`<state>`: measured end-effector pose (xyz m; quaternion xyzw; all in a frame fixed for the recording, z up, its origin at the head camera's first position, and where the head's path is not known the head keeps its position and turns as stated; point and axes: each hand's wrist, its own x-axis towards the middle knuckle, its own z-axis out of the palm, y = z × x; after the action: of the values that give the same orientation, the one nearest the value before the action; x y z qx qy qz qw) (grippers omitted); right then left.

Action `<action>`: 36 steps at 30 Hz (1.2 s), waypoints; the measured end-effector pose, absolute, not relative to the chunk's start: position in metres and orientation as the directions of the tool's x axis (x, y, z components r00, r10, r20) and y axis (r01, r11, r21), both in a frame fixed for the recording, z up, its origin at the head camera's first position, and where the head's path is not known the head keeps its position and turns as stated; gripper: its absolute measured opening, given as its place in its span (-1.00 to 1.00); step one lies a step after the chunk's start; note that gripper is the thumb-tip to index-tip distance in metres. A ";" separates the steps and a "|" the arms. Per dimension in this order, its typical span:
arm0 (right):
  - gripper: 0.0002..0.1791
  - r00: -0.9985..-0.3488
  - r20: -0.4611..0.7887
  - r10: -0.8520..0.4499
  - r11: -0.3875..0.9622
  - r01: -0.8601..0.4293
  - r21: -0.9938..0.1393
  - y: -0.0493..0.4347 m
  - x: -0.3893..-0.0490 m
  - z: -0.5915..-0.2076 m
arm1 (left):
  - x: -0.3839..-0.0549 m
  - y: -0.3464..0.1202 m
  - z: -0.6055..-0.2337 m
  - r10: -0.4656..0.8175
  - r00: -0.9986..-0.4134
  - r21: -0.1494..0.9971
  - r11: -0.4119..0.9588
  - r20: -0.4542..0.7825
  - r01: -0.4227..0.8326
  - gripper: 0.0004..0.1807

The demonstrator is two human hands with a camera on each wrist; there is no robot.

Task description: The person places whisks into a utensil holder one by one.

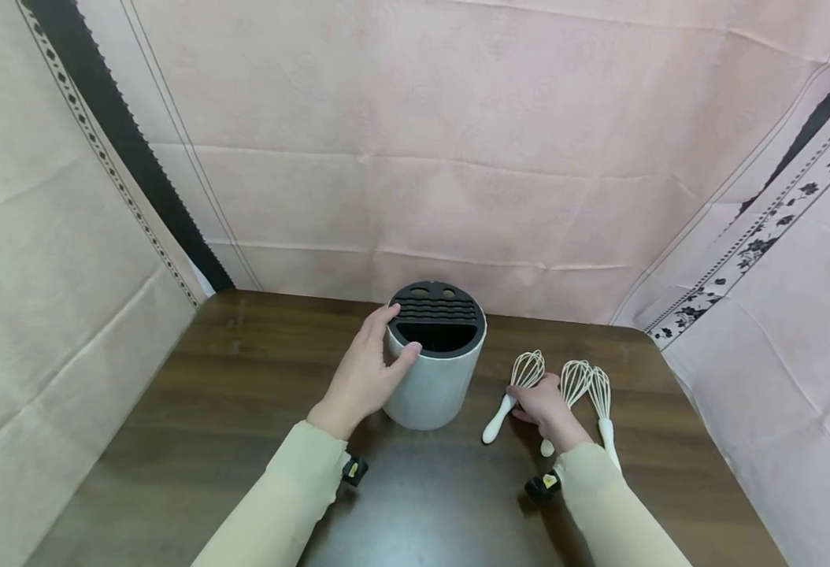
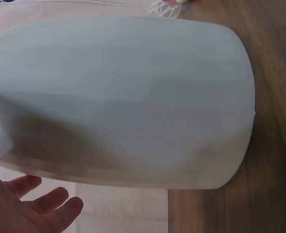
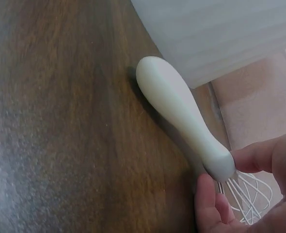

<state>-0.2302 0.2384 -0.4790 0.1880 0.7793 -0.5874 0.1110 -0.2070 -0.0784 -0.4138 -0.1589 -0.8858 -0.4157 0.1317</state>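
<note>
A white utensil holder (image 1: 429,394) with a black slotted lid (image 1: 435,315) stands upright on the table. My left hand (image 1: 364,370) rests against its upper left side, thumb and fingertip at the rim. In the left wrist view the other fingers (image 2: 60,213) are loosely bent beside the white wall. To the right, a white whisk (image 1: 498,421) lies slanted on the table. My right hand (image 1: 546,405) pinches it at the neck, between handle and wires; the right wrist view shows the thumb and fingers at the neck of the handle (image 3: 177,102).
Two more white whisks lie right of the pinched one: one (image 1: 575,380) partly hidden behind my right hand, the other (image 1: 602,409) partly under the sleeve. The brown wooden table (image 1: 245,409) ends at hanging pale cloth (image 1: 422,197) behind and on both sides.
</note>
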 end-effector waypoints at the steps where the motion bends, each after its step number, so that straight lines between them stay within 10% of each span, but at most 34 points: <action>1: -0.01 -0.905 -0.392 0.164 0.243 0.423 -0.873 0.240 -0.230 -0.480 | -0.207 -0.077 -0.414 0.173 -0.914 0.698 0.599 0.367 0.393 -0.17; 36: -0.09 -0.982 -0.186 0.011 0.266 0.183 -0.946 0.266 -0.217 -0.461 | -0.220 -0.064 -0.437 0.091 -0.909 0.840 0.355 0.407 0.411 -0.30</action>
<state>-0.2174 0.2660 -0.4610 0.0612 0.7925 -0.6026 0.0711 -0.2199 -0.0636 -0.4372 -0.1551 -0.8099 -0.5464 0.1464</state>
